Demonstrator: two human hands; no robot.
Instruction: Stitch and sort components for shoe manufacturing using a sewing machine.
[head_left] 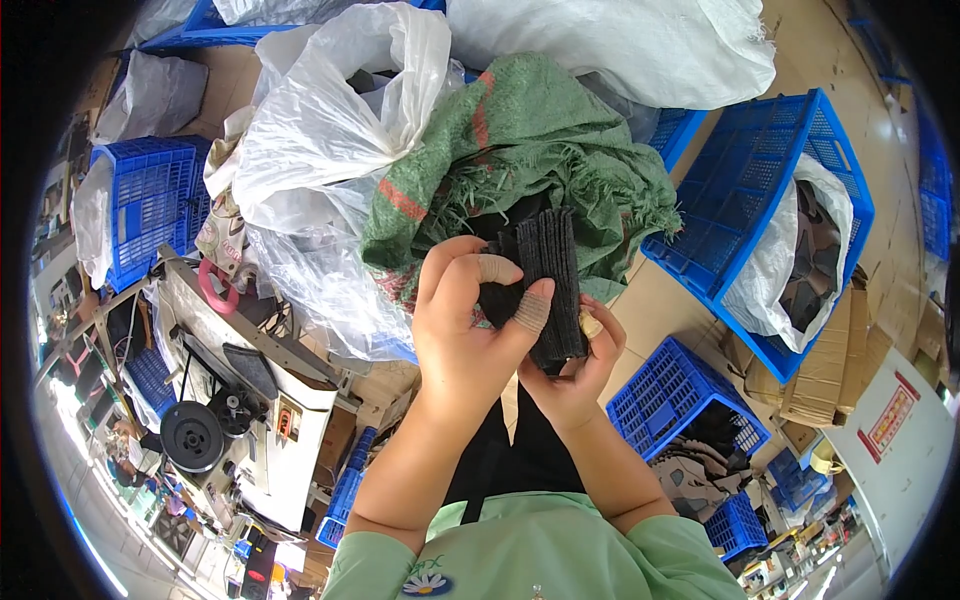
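Note:
A thick stack of black fabric strips [550,290] is held upright in front of me, its layered edges facing up. My right hand [578,375] wraps round the lower end of the stack, with a pale yellowish cover on one fingertip. From the other side my left hand [462,315] is closed, its taped thumb and index finger curled against black material at the stack's left side. Just beyond both hands, a green woven sack [530,130] with red stripes and a frayed rim gapes, with dark material inside its mouth.
Clear and white plastic bags [320,130] crowd the sack's left. A blue crate [740,190] with a white bag of camouflage pieces stands at right, near another blue crate [665,390]. At left is a machine table [300,440] with a black pulley wheel [192,437].

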